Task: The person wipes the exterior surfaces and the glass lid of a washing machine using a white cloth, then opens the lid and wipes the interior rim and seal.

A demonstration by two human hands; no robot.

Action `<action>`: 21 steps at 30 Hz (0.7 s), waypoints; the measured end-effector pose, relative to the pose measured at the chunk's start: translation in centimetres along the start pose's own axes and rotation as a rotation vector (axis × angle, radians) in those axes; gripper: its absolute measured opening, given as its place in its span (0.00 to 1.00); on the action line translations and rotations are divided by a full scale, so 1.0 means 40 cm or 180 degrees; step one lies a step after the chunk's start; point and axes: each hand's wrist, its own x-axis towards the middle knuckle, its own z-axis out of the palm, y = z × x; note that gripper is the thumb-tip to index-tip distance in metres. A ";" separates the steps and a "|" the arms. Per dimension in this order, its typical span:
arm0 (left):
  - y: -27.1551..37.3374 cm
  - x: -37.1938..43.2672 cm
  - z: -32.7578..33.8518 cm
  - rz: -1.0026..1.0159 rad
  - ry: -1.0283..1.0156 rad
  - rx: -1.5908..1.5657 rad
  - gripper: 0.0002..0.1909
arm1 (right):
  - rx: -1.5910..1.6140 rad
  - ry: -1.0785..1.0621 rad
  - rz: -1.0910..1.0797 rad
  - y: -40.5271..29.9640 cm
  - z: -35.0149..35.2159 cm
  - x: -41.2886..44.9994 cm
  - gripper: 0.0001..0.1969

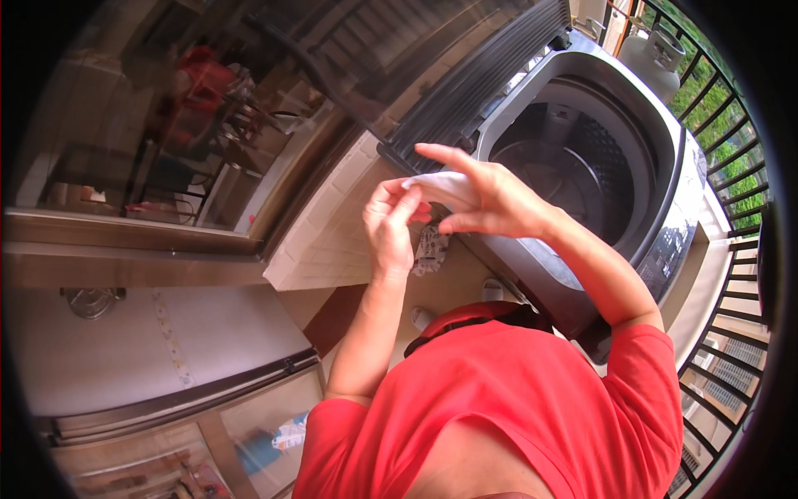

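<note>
A small white cloth (446,186) stretches between my two hands, in front of the washing machine's opening. My left hand (393,224) pinches one end of it between thumb and fingertips. My right hand (508,196) is at the other end, index finger and thumb spread wide, with the cloth running in towards the palm. Its other fingers are hidden, so their grip on the cloth cannot be made out. Beyond the right hand stands a top-loading washing machine (670,212), its folding lid (480,75) raised and its metal drum (555,165) exposed.
A window (187,143) with a tiled sill (324,231) lies to the left. Black railings (732,156) run along the right, with a gas cylinder (651,62) at the far corner. Patterned fabric (431,249) shows low beside the machine. A glass-fronted cabinet (206,436) is at lower left.
</note>
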 end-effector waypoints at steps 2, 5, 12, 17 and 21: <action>-0.007 0.005 -0.027 -0.0228 0.0009 -0.0320 0.04 | -0.1484 -0.0379 -0.0006 -0.037 0.000 -0.007 0.42; -0.003 -0.007 -0.024 -0.0483 0.0100 -0.0445 0.05 | -0.2076 -0.0334 -0.0627 0.008 0.001 -0.025 0.37; 0.036 -0.010 -0.021 -0.0251 -0.0263 0.0261 0.10 | -0.1764 0.0253 -0.0531 0.031 0.005 -0.022 0.29; 0.067 0.036 -0.035 0.0544 0.0229 0.0836 0.15 | -0.1539 0.0450 -0.0391 0.021 -0.021 0.005 0.23; 0.072 0.068 -0.006 0.0895 -0.0008 0.0995 0.19 | -0.1615 0.0495 -0.0415 0.032 -0.012 0.027 0.16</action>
